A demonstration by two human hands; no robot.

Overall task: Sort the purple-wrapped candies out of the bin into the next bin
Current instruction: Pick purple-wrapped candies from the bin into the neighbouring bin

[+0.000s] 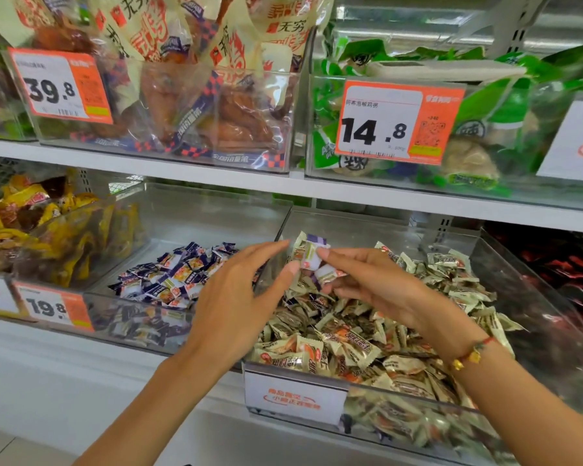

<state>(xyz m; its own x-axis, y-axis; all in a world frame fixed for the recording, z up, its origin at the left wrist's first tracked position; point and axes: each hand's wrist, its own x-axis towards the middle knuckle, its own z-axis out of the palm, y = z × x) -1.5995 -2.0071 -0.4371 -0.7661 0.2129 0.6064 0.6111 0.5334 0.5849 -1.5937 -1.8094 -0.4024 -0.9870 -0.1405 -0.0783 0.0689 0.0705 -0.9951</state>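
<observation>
Over the right bin: the step in hand is judged to be a hand-off of picked candies from the right hand [367, 284] toward the left hand [239, 294], above the divider between the two bins.
Right hand: the fingers are curled round a small cluster of purple-wrapped candies [312, 255]; one is pinched at the fingertips and at least one more is tucked below it. The exact count cannot be told.
Left hand: the fingers are held straight and spread, palm turned toward the cluster, and nothing is held. The index tip lies just beside the held candies; contact cannot be confirmed.
Source bin [535, 297]: it is filled with beige-wrapped candies [350, 344]. A few purple wrappers appear to be mixed in near the right hand, partly buried.
Target bin [169, 213]: the sorted purple pile [179, 274] lies on its floor, near the divider.
Recommended handling: the cluster should be kept pinched until the left palm is cupped beneath it, because loose wrappers are judged slippery and light.
Release point: the candies should be carried fully past the divider and dropped low over the purple pile.
Risk: a beige piece may be carried along; the held cluster should be checked before release.
Next pick: the purple wrappers showing in the beige heap should be taken first.
</observation>
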